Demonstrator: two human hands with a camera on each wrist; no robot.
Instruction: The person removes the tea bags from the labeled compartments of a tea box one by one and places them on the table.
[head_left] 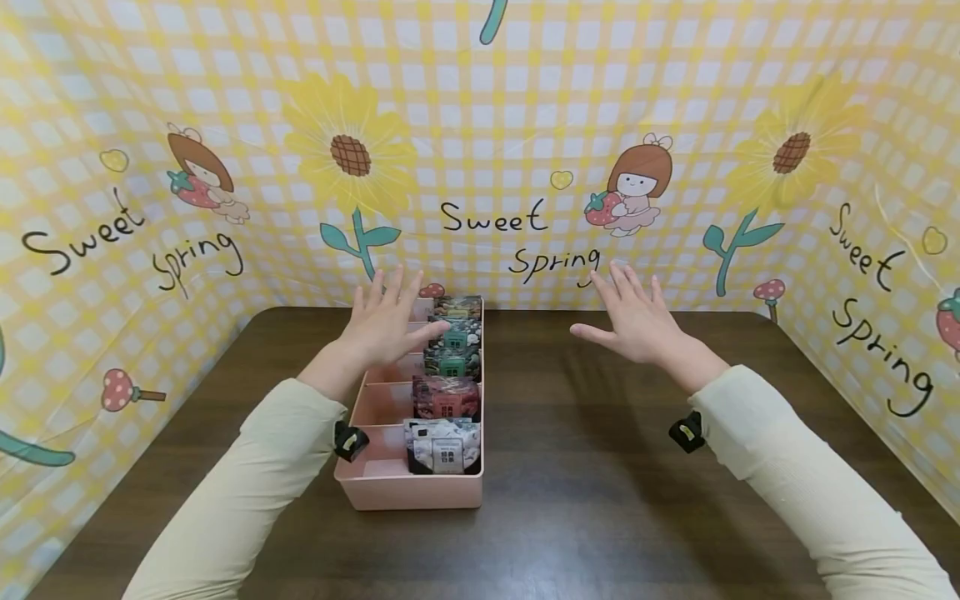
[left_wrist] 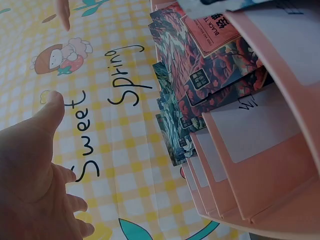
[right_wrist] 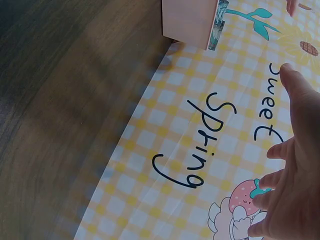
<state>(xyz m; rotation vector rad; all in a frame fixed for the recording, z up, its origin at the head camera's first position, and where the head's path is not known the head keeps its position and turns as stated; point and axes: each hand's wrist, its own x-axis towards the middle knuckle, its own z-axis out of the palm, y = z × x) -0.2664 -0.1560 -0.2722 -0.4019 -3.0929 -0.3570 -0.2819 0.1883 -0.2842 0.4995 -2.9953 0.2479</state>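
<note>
A long pink divided box (head_left: 408,492) stands on the table, left of the middle. Each compartment holds printed packets in its right part: a white-and-grey packet (head_left: 444,447) in front, a red one (head_left: 447,398) behind it, then green and dark ones. In the left wrist view the red packet (left_wrist: 215,55) shows the words "BLACK TE". My left hand (head_left: 386,329) hovers over the back of the box, fingers spread, holding nothing. My right hand (head_left: 636,321) is raised above the table's right side, fingers spread, also holding nothing.
The dark brown wooden table (head_left: 585,508) has rounded back corners. A yellow checked cloth (head_left: 517,125) with sunflowers and "Sweet Spring" lettering hangs behind it and on both sides. White labels (left_wrist: 265,125) sit on the floors or dividers of the compartments.
</note>
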